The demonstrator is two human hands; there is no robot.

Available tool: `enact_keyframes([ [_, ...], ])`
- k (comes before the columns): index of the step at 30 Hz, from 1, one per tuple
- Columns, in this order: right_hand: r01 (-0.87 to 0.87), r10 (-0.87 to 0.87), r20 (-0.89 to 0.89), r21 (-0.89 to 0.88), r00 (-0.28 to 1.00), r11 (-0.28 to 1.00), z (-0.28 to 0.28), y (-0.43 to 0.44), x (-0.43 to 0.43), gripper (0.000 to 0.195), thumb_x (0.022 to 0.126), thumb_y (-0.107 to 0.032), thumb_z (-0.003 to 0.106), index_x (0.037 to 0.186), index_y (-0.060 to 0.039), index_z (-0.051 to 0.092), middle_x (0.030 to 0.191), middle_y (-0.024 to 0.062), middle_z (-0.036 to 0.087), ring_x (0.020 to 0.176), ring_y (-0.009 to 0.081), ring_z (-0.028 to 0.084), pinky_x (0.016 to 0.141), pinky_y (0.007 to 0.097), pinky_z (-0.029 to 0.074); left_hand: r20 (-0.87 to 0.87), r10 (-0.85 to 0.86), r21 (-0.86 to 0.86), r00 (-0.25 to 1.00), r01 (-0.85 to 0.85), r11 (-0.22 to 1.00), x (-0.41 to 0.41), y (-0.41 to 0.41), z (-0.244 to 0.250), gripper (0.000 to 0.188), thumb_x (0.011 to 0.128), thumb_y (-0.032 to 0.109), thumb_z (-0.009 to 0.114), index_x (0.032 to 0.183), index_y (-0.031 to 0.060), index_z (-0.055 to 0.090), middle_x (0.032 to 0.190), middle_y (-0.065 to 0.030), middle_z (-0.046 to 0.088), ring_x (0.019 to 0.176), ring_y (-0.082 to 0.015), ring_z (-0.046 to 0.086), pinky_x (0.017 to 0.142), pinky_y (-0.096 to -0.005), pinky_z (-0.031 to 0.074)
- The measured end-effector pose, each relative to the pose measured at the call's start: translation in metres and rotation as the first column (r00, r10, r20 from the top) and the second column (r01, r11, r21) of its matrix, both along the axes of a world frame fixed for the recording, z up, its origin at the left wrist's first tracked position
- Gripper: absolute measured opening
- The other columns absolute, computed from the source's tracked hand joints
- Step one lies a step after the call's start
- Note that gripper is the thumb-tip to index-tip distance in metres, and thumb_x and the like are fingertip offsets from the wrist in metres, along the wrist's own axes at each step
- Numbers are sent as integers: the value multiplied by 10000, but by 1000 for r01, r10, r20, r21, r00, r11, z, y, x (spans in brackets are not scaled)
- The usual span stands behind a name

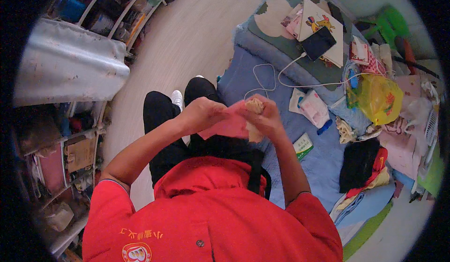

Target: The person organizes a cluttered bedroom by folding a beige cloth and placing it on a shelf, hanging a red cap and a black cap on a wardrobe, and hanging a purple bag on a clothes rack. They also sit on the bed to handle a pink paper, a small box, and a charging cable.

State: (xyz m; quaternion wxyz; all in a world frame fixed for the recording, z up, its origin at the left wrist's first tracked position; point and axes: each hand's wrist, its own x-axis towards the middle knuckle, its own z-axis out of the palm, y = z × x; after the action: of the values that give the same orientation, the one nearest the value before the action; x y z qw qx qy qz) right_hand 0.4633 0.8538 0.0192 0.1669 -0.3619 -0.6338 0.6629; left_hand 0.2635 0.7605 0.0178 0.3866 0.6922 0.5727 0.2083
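Note:
A pink cloth or sheet point(226, 126) hangs between my two hands, above my lap. My left hand point(203, 115) pinches its left edge with thumb and fingers. In my right hand point(265, 116) is the other side of the pink piece, together with a crumpled beige piece point(254, 105) that sticks out above and below the fingers. Whether the beige piece is cloth or paper, and whether it is joined to the pink one, I cannot tell. My black-trousered legs point(161, 121) are below.
To the right, a blue bedspread point(242, 72) bears a charging smartphone point(319, 44) on a picture book point(334, 54), a white cable point(309, 85), a white soft pack point(314, 108), a green-and-white box point(303, 146), a yellow plastic bag point(379, 98) and folded clothes point(360, 165). Crowded shelves point(79, 139) stand left.

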Motion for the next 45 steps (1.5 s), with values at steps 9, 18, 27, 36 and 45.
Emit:
enact_keyframes([
  [9, 199, -254, 145, 318, 956, 927, 23, 14, -16, 401, 630, -247, 786, 911, -67, 564, 728, 46, 591, 681, 108, 571, 614, 265, 474, 705, 682, -629, 195, -273, 728, 24, -3, 18, 273, 877, 94, 516, 1130, 3, 472, 1017, -45, 580, 890, -113, 573, 772, -250, 469],
  [18, 235, -268, 96, 260, 959, 936, -14, 4, -13, 406, 655, -204, 755, 977, -55, 558, 828, 73, 603, 747, 147, 587, 656, 283, 472, 761, 640, -570, 110, -358, 739, 42, -7, -10, 309, 865, 28, 491, 1170, 11, 447, 1067, -50, 558, 940, -127, 553, 816, -267, 456],
  [27, 202, -240, 32, 437, 970, 876, -16, -9, -16, 215, 803, -263, 596, 903, -74, 581, 794, 100, 613, 702, 229, 600, 621, 337, 474, 772, 631, -588, 75, -291, 754, 38, -18, -14, 352, 806, -31, 511, 1152, 5, 458, 1077, -66, 554, 979, -166, 553, 860, -300, 445],
  [36, 80, -142, -125, -405, 982, 911, -33, -4, -2, 235, 783, -280, 655, 702, -71, 583, 674, -18, 550, 621, 90, 495, 549, 274, 418, 812, 560, -536, 162, -169, 827, 37, -27, -19, 335, 799, 45, 574, 1124, 14, 499, 1067, -50, 563, 991, -161, 547, 869, -309, 434],
  [45, -229, 200, -228, -107, 953, 967, -6, -1, 19, 201, 736, -162, 696, 651, -71, 537, 605, -57, 469, 576, 40, 421, 482, 244, 353, 576, 448, -633, 684, 27, 774, 9, 2, 32, 211, 793, 97, 616, 972, -15, 606, 852, 5, 601, 778, -67, 551, 687, -218, 456],
])
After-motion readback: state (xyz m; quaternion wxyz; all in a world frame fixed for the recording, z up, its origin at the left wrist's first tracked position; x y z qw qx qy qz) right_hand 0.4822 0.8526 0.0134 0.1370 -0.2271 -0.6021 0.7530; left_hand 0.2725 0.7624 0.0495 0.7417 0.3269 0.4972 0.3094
